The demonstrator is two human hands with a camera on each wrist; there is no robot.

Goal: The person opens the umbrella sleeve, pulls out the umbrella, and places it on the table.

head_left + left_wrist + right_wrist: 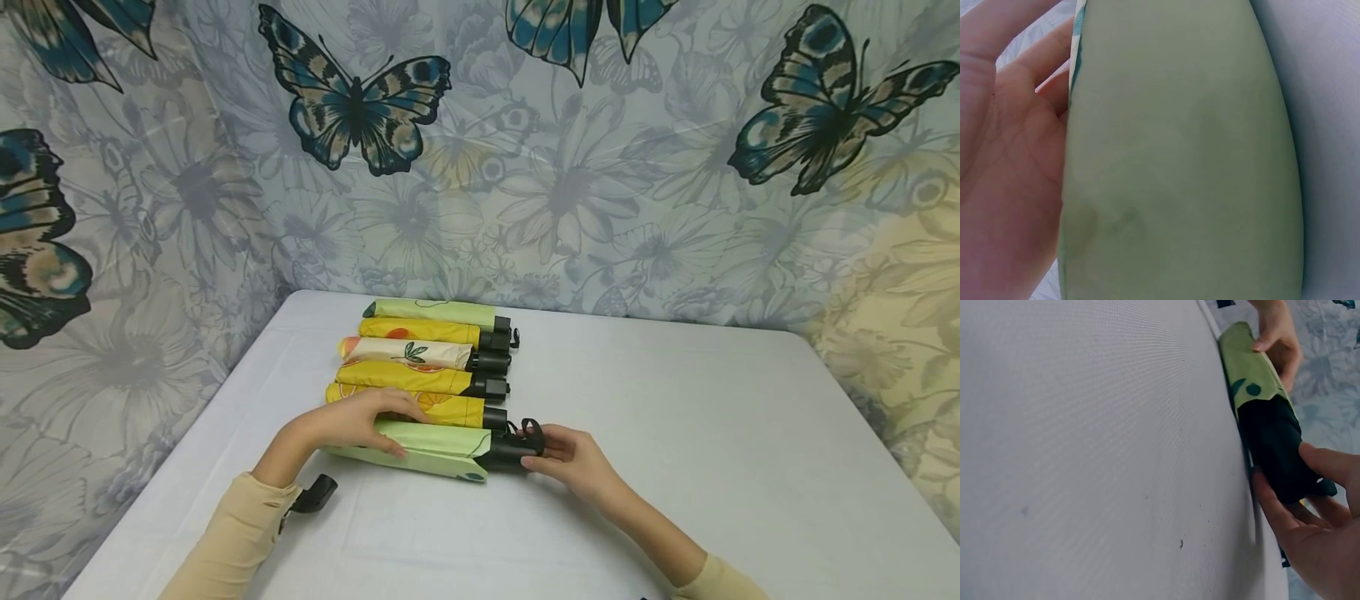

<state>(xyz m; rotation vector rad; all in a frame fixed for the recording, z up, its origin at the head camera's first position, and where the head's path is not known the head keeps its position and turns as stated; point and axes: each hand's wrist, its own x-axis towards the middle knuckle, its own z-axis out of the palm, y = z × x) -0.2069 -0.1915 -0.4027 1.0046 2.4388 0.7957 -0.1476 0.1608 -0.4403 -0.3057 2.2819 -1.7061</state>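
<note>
A folded light green umbrella lies across the front of a row of umbrellas on the white table. My left hand grips its fabric body from above, thumb on the near side. With thumb and fingers, my right hand pinches the end of the black handle, where a black strap loops up. In the right wrist view both hands are on this umbrella, the right one around the handle end. Green fabric fills most of the left wrist view, beside the palm.
Behind it lie more folded umbrellas side by side, handles to the right: yellow, another yellow, cream, yellow and light green. A black object shows by the left wrist. Butterfly-printed cloth hangs behind the table.
</note>
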